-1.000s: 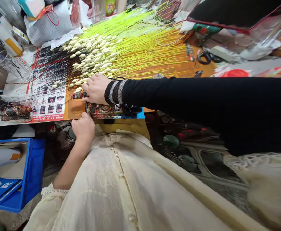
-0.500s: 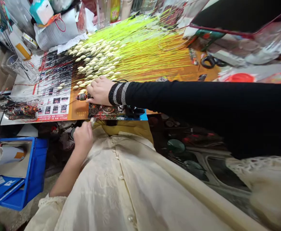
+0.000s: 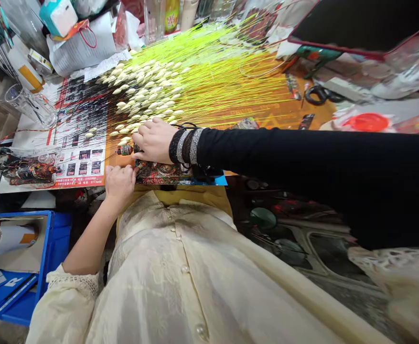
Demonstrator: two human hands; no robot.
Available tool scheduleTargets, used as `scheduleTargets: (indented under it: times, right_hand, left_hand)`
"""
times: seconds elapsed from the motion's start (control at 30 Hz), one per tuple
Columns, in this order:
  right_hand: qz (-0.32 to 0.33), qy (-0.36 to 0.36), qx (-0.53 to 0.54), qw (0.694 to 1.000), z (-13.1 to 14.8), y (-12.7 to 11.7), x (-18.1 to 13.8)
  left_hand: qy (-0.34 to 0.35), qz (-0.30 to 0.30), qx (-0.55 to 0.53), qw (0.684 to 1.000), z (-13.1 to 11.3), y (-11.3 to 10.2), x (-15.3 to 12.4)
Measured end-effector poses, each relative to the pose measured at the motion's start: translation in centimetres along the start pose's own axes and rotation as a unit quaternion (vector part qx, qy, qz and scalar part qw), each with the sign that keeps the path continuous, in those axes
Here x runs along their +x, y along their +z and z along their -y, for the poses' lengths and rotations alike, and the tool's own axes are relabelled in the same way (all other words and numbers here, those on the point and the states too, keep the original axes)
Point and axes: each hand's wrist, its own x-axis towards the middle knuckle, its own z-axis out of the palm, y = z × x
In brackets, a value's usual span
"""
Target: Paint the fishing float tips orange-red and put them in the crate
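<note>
Head view: right hand [image 3: 153,141] curled down against a small painted ornament [image 3: 124,150], seemingly steadying it, left hand [image 3: 119,184] pinched closed, its hold hidden.

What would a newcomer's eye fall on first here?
A fan of fluorescent yellow-green stems, tipped with white bud-shaped beads, spreads across the printed orange paper poster at top centre. Below, a hand in a black sleeve and a hand from a cream blouse sleeve meet at a multicoloured patterned piece.

Neon-yellow stems [image 3: 223,81], cream buds [image 3: 141,86]
</note>
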Motion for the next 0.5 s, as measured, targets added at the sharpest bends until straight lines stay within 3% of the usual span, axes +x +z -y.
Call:
scheduleTargets:
  times: [0.33,0.5]
  right_hand:
    - [-0.004,-0.005,0.0,1.0,-0.1,-0.1,-0.3]
    - [-0.024,-0.003,-0.001,1.0,-0.2,0.3,-0.3]
  left_hand:
    - [0.007,0.055,0.022,0.998,-0.9,-0.5,0.9]
    - [-0.025,0.069,0.046,0.996,-1.5,-0.6,0.6]
